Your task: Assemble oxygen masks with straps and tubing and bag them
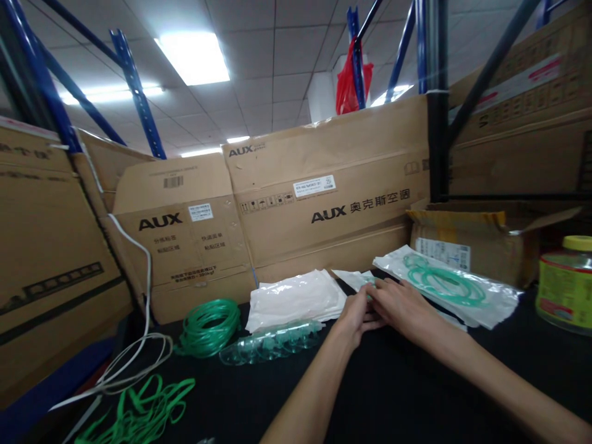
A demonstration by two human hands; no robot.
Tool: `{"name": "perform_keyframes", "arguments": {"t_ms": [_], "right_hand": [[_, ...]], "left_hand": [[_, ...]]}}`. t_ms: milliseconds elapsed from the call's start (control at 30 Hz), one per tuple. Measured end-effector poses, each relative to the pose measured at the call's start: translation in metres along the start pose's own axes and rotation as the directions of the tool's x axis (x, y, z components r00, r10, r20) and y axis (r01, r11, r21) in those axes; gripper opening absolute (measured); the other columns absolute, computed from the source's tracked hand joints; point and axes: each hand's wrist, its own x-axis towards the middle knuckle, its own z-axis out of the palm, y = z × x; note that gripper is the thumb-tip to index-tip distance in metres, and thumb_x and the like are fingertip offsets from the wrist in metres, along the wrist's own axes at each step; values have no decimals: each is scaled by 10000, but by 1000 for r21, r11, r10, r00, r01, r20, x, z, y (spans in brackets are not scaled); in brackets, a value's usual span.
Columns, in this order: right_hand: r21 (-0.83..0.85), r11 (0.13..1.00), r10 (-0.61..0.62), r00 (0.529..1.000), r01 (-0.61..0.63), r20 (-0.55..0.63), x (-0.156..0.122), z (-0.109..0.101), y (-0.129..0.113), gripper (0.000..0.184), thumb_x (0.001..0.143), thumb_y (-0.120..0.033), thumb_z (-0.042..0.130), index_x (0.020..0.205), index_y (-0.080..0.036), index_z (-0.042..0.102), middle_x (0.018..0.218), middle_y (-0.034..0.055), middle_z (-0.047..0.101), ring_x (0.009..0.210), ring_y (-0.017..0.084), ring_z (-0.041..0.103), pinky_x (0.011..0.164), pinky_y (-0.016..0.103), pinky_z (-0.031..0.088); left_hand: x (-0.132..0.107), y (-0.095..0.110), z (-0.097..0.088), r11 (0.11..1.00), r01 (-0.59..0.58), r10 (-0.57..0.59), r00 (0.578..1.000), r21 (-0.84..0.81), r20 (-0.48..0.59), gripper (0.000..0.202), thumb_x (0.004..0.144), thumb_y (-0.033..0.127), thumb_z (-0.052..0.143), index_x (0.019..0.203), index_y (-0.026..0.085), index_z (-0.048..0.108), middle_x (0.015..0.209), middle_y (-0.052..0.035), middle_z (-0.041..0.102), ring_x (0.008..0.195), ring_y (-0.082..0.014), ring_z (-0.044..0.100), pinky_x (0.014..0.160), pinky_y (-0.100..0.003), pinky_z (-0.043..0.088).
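Note:
My left hand (355,314) and my right hand (401,305) meet over the black table (398,394), fingers curled together on a clear plastic bag (358,280) with something green inside. Just right of them lies a sealed bag of green tubing (451,287). To the left sit a stack of empty clear bags (296,299), a row of clear masks (272,345) and a coil of green tubing (208,327).
Large AUX cardboard boxes (324,197) wall the back and left. An open carton (476,243) stands at the right, with a yellow-lidded jar (567,283) beside it. Green elastic straps (139,410) and a white cable (139,351) lie at front left.

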Motion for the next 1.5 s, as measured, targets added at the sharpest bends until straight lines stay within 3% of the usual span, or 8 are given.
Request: {"name": "perform_keyframes", "arguments": {"t_ms": [167, 300, 400, 500, 867, 1000, 1200, 1500], "right_hand": [[184, 982, -22, 995, 39, -94, -23, -24, 7, 271, 998, -314, 483, 1005, -212, 734, 1041, 115, 746, 946, 291, 714, 806, 400, 532], [596, 795, 379, 860, -113, -341, -52, -45, 24, 377, 942, -513, 503, 918, -219, 738, 874, 104, 765, 773, 291, 714, 708, 381, 531], [723, 657, 527, 816, -213, -239, -69, -49, 33, 511, 887, -675, 488, 796, -231, 723, 645, 84, 688, 597, 275, 650, 584, 380, 506], [809, 544, 496, 863, -221, -98, -75, -44, 32, 605, 827, -778, 488, 671, -227, 683, 573, 73, 643, 499, 234, 587, 498, 355, 470], [958, 275, 368, 930, -86, -22, -3, -28, -29, 501, 746, -509, 695, 1049, -115, 751, 582, 21, 654, 453, 157, 531, 468, 287, 433], [952, 300, 400, 914, -59, -69, 27, -22, -39, 316, 771, -458, 660, 805, -150, 724, 571, 7, 607, 472, 131, 480, 468, 262, 364], [966, 253, 415, 908, -50, -62, 50, -9, -41, 226, 774, -393, 676, 704, -186, 621, 521, -42, 516, 467, 103, 433, 465, 232, 314], [980, -29, 324, 925, -199, 197, 40, 10, -51, 339, 824, -436, 731, 683, -142, 638, 390, -14, 516, 336, 78, 410, 349, 193, 264]], "left_hand": [[-6, 1, -3, 998, -54, 54, 998, 8, 9, 295, 992, 403, 596, 1095, 134, 659, 1023, -64, 698, 857, -180, 680, 794, -376, 575], [-26, 17, -5, 988, -155, 155, 987, -8, 47, 227, 964, 235, 520, 1037, 120, 701, 918, -85, 742, 810, -191, 691, 796, -356, 554], [-43, 35, -13, 968, -251, 251, 968, -24, 19, 256, 889, 208, 530, 1040, 118, 716, 967, -120, 765, 875, -232, 701, 792, -353, 552], [-59, 54, -30, 938, -342, 340, 939, -54, -53, 277, 844, 274, 588, 1030, 115, 718, 1054, -151, 764, 975, -273, 699, 814, -364, 559], [-93, 67, -109, 793, -588, 525, 793, -160, -310, 427, 745, 402, 784, 1057, 124, 694, 1063, -127, 747, 917, -237, 694, 730, -291, 556], [-93, 60, -127, 774, -613, 532, 764, -156, -366, 427, 718, 390, 819, 1030, 131, 685, 1047, -111, 727, 857, -203, 668, 614, -233, 512], [-88, 54, -140, 782, -608, 510, 751, -138, -419, 389, 727, 328, 798, 1042, 138, 674, 1099, -117, 707, 862, -195, 659, 585, -215, 487], [-92, 53, -136, 809, -582, 519, 772, -84, -367, 431, 716, 282, 811, 1101, 167, 657, 1184, -97, 705, 942, -195, 667, 761, -285, 548]]}}
